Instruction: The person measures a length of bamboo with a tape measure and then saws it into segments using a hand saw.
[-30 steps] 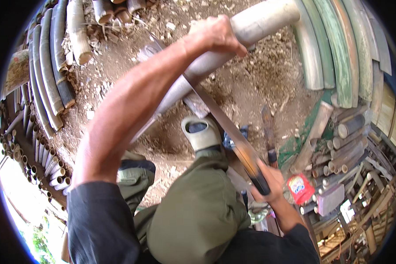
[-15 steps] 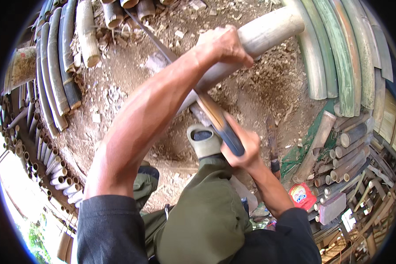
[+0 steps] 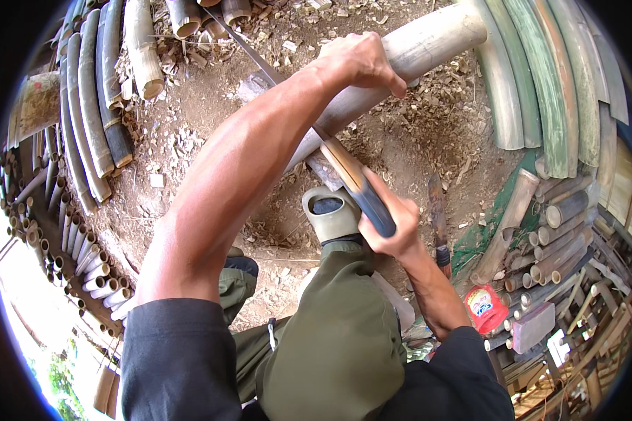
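A thick pale bamboo pole (image 3: 439,42) lies slantwise in front of me, its right end toward the upper right. My left hand (image 3: 361,62) is closed over the top of it, thumb toward the right. In my right hand (image 3: 392,223) is a handsaw (image 3: 340,163) with a wooden handle, dark at the butt, and the fingers wrap round it. The saw's narrow blade (image 3: 251,52) crosses the pole and runs to the upper left. My left forearm hides where the blade meets the bamboo. A smaller piece of wood (image 3: 323,170) lies under the pole, beside my sandalled foot (image 3: 332,214).
Split bamboo lengths (image 3: 551,91) line the upper right; cut bamboo pieces (image 3: 562,210) are stacked below them. A long knife (image 3: 437,217) lies on the dirt near a red packet (image 3: 486,309). More bamboo poles (image 3: 84,105) lie at the left. Wood chips (image 3: 428,116) litter the ground.
The whole view has shifted slightly. My right hand and the saw handle sit a little higher and farther right in the picture. Both grips stay the same.
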`<state>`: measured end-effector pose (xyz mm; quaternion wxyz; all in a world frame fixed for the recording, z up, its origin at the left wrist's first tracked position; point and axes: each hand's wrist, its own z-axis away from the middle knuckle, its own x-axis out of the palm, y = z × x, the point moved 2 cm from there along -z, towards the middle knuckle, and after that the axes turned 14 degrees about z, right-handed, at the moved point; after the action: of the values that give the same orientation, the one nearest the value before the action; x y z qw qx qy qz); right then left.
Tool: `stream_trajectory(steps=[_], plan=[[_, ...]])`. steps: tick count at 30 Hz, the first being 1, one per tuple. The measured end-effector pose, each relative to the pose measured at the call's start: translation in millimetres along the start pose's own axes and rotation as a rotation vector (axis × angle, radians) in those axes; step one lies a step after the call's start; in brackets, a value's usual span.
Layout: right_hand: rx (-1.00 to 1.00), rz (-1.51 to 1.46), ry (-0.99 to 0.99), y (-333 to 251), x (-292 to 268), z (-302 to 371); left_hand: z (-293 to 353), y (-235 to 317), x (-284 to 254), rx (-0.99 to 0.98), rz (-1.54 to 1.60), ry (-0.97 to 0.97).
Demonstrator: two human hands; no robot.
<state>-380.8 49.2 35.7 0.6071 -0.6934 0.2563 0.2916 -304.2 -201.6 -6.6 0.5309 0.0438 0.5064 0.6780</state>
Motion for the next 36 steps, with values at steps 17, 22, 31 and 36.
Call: stream_trajectory(steps=[17, 22, 31, 36], plan=[[0.085, 0.048, -0.191, 6, -105, 155, 7, -4, -5, -0.001, 0.039, -0.029], [-0.051, -0.026, -0.018, 35, -2, 36, -8, 0, 2, -0.037, -0.027, -0.002], [0.075, -0.021, -0.185, 21, -105, 164, 8, -10, -7, -0.034, 0.053, -0.002], [0.032, -0.107, 0.055, 23, 22, 1, -7, 7, 4, 0.006, -0.023, 0.006]])
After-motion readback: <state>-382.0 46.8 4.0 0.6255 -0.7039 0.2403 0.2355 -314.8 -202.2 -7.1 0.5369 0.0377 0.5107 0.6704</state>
